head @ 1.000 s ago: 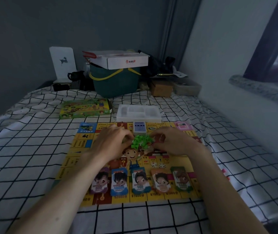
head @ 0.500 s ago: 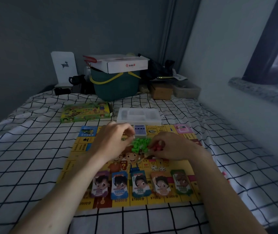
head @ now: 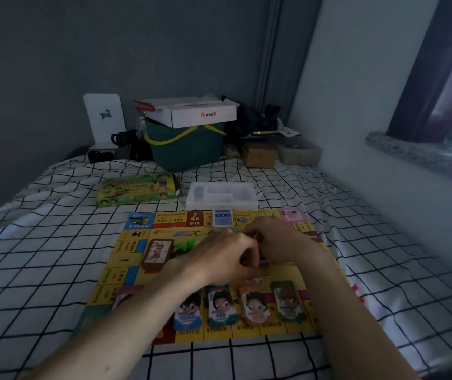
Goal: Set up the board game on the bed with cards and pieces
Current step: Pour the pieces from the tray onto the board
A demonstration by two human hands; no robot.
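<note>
Your two forearms reach forward over a yellow board [head: 137, 250] that lies flat on a bed [head: 41, 242] with a black-and-white grid sheet. Your left hand [head: 219, 259] hovers low over the board's middle, knuckles up, fingers curled down toward something small; what it pinches is hidden. Your right hand [head: 277, 239] sits just beyond it, touching or nearly touching, fingers curled too, and you cannot tell what it holds. A second ago both hands flanked a green pile of pieces [head: 186, 246] in plain sight; now your left hand has crossed rightward and covers most of it, leaving a green edge showing. A brown card deck [head: 155, 255] now shows left of the pile. Four character cards [head: 249, 305] line the board's near edge. A white tray [head: 222, 196] and green box [head: 137, 189] lie beyond the board.
</note>
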